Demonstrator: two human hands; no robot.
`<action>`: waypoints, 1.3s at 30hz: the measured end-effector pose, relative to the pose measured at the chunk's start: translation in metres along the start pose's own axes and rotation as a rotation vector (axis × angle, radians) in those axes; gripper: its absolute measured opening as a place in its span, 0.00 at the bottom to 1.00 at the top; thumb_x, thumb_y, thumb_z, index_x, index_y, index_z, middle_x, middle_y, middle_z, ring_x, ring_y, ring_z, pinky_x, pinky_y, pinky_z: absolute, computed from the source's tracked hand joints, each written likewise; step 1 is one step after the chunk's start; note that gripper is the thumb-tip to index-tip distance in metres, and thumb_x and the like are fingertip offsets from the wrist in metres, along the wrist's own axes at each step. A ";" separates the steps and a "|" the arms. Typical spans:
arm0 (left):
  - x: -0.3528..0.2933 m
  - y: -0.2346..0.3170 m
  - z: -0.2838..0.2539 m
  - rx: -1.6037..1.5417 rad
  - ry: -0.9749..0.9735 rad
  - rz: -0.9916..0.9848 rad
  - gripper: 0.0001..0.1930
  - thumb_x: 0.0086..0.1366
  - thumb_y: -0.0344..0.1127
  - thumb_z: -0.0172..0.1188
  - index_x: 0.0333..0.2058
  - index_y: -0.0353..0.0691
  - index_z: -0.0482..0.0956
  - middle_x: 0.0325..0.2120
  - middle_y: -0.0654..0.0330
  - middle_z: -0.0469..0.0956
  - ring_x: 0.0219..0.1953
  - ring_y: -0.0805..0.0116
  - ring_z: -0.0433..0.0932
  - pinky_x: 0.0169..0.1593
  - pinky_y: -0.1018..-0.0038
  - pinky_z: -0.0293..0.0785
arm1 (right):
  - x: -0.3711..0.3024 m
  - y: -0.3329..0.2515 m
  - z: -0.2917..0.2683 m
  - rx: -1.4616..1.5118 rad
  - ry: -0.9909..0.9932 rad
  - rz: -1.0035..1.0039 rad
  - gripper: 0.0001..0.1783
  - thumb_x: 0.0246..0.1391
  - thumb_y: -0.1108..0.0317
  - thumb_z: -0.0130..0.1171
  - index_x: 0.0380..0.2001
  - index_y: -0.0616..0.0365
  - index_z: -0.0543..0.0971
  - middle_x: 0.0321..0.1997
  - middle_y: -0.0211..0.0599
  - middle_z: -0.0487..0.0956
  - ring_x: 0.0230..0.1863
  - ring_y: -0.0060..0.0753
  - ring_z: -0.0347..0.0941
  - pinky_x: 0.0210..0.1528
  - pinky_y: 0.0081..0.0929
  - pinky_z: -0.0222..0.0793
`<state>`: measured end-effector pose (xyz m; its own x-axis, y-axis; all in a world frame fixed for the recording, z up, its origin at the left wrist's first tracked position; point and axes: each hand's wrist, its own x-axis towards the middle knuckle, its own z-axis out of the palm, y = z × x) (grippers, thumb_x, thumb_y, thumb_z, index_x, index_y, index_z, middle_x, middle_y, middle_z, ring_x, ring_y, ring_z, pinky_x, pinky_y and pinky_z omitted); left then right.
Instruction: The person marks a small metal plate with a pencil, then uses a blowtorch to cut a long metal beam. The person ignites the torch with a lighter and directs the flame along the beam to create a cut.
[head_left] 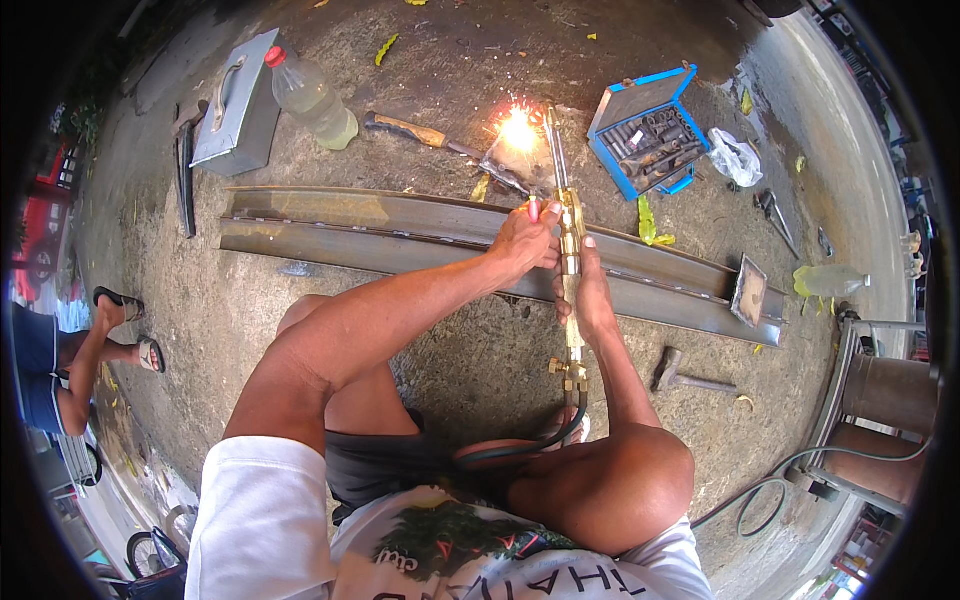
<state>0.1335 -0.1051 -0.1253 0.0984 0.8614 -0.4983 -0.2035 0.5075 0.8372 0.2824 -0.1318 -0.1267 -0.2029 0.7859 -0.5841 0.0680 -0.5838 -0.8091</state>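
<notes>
My right hand (592, 290) is wrapped round the body of a long brass cutting torch (570, 240), fingers closed. Its steel tubes run away from me, and a bright burst of sparks (519, 130) glows just left of its far end. My left hand (522, 243) is closed right beside the torch body, with a small pinkish-red thing (533, 209) standing up from its fingers; its kind I cannot make out. Beyond that hand lies a wooden-handled tool (410, 130), its metal end by a small steel plate (507, 165). A dark hose (535, 447) curves from the torch's near end.
Long steel angle bars (370, 225) cross the ground before me. Around them are a grey metal box (240, 105), a plastic bottle (318, 105), a blue toolbox (650, 130), a hammer (692, 378) and a square plate (749, 290). Another person's feet (130, 325) are at left.
</notes>
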 end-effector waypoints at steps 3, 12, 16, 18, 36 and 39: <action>-0.001 0.001 0.001 -0.007 -0.005 0.001 0.26 0.78 0.51 0.43 0.56 0.30 0.66 0.42 0.34 0.80 0.44 0.45 0.84 0.47 0.59 0.84 | 0.000 0.000 -0.001 -0.004 0.005 -0.002 0.39 0.67 0.30 0.28 0.33 0.57 0.69 0.17 0.28 0.65 0.11 0.22 0.59 0.11 0.25 0.57; 0.003 -0.002 0.000 -0.001 0.002 0.001 0.26 0.78 0.51 0.43 0.55 0.29 0.68 0.42 0.34 0.80 0.43 0.47 0.84 0.45 0.60 0.85 | -0.004 -0.004 0.001 -0.020 0.036 0.021 0.39 0.67 0.29 0.29 0.32 0.57 0.70 0.17 0.28 0.65 0.11 0.22 0.59 0.11 0.25 0.57; 0.000 0.001 0.002 -0.027 -0.008 -0.007 0.26 0.78 0.51 0.43 0.54 0.29 0.69 0.42 0.34 0.80 0.42 0.48 0.84 0.44 0.62 0.85 | -0.004 -0.004 0.000 -0.024 0.038 0.010 0.38 0.67 0.30 0.30 0.32 0.56 0.70 0.17 0.28 0.65 0.10 0.22 0.59 0.11 0.25 0.58; -0.001 0.001 0.001 -0.024 -0.003 -0.006 0.26 0.78 0.51 0.43 0.54 0.29 0.69 0.42 0.34 0.80 0.42 0.48 0.84 0.44 0.62 0.85 | -0.004 -0.004 0.000 -0.019 0.036 0.011 0.38 0.67 0.30 0.30 0.32 0.56 0.70 0.17 0.28 0.65 0.10 0.22 0.59 0.11 0.25 0.58; 0.002 -0.002 0.001 -0.046 -0.017 -0.010 0.25 0.78 0.52 0.43 0.53 0.32 0.69 0.41 0.36 0.80 0.41 0.50 0.85 0.44 0.62 0.85 | -0.003 -0.003 -0.001 -0.033 0.032 0.024 0.38 0.67 0.30 0.30 0.33 0.56 0.70 0.17 0.29 0.65 0.10 0.23 0.59 0.11 0.26 0.56; 0.004 -0.004 -0.001 -0.058 -0.021 -0.013 0.24 0.78 0.51 0.43 0.52 0.32 0.70 0.41 0.37 0.80 0.40 0.51 0.85 0.43 0.63 0.85 | -0.002 -0.003 0.000 -0.034 0.036 0.034 0.38 0.67 0.29 0.30 0.33 0.56 0.70 0.17 0.29 0.65 0.10 0.23 0.59 0.11 0.26 0.56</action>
<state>0.1341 -0.1038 -0.1309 0.1217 0.8553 -0.5036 -0.2579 0.5172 0.8161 0.2832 -0.1318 -0.1227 -0.1647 0.7729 -0.6127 0.1071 -0.6035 -0.7901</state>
